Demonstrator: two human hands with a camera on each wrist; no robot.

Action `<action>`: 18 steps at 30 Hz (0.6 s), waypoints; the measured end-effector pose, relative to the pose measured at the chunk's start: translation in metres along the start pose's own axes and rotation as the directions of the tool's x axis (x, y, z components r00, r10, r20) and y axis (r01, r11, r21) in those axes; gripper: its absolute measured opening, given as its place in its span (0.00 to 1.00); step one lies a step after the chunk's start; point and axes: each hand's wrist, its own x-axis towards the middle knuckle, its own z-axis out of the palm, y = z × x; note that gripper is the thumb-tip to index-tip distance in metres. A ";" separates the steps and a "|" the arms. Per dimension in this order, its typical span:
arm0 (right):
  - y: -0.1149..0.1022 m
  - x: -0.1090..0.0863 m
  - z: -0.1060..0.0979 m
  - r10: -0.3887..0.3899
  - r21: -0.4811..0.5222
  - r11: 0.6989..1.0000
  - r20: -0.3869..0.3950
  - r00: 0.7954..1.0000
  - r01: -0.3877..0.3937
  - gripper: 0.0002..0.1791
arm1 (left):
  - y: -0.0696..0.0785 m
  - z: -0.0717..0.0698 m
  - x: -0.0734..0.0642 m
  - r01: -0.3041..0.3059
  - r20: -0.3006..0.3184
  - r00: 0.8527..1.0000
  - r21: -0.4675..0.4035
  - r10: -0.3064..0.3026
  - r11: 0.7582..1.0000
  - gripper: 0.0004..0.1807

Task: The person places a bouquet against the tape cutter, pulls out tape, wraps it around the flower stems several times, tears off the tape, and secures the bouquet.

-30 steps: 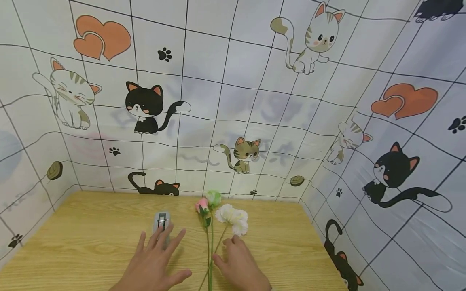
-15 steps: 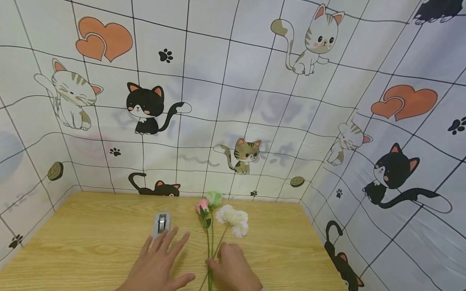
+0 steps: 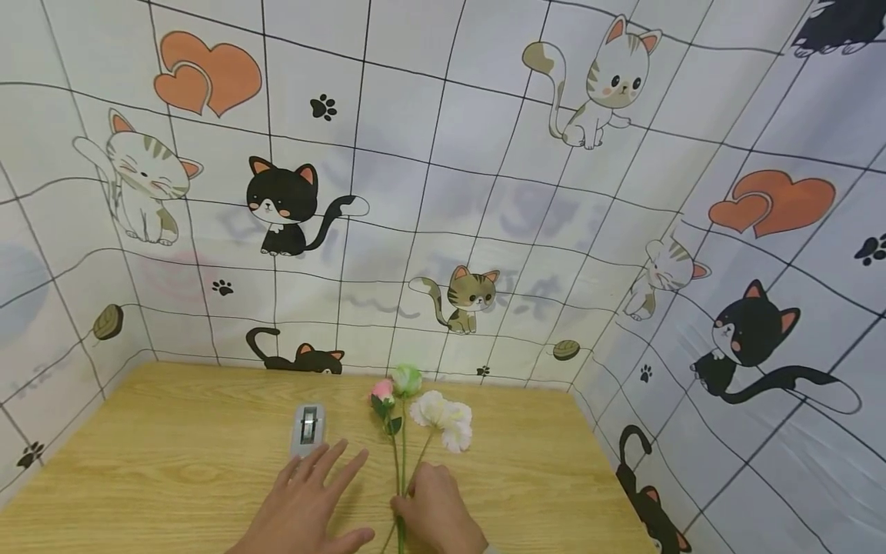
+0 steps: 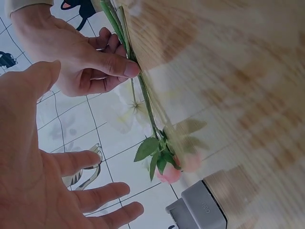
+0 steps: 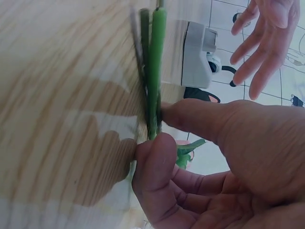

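Note:
My right hand (image 3: 441, 508) pinches the crossing green stems (image 4: 145, 100) of three artificial flowers between thumb and fingers, low over the table. At the far ends of the stems lie a pink rosebud (image 3: 382, 391) with green leaves, a pale green bloom (image 3: 407, 381) and a white bloom (image 3: 443, 418). My left hand (image 3: 308, 500) is spread with straight fingers and holds nothing. Just beyond its fingertips sits a grey tape dispenser (image 3: 308, 425), its body partly showing in the left wrist view. The right wrist view shows the cut stem ends (image 5: 157, 19) close together.
The pale wooden table (image 3: 173, 446) ends at the back against a white grid-patterned cloth (image 3: 388, 192) printed with cats and hearts. That cloth also rises along the right and left sides.
My right hand has moved from beside the white bloom's stem onto the stems and closed its fingers on them. My left hand has drifted slightly right and down, uncovering more of the tape dispenser.

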 end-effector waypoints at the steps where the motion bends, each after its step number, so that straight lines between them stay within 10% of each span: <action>1: -0.001 0.001 0.000 0.015 0.009 1.000 0.006 1.000 -0.015 0.21 | 0.000 0.000 0.000 -0.004 0.002 1.000 -0.006 0.004 1.000 0.56; 18: -0.001 0.004 -0.004 0.116 0.012 0.993 0.004 0.993 -0.116 0.18 | 0.004 0.006 0.002 -0.086 -0.007 0.996 0.025 0.086 0.996 0.55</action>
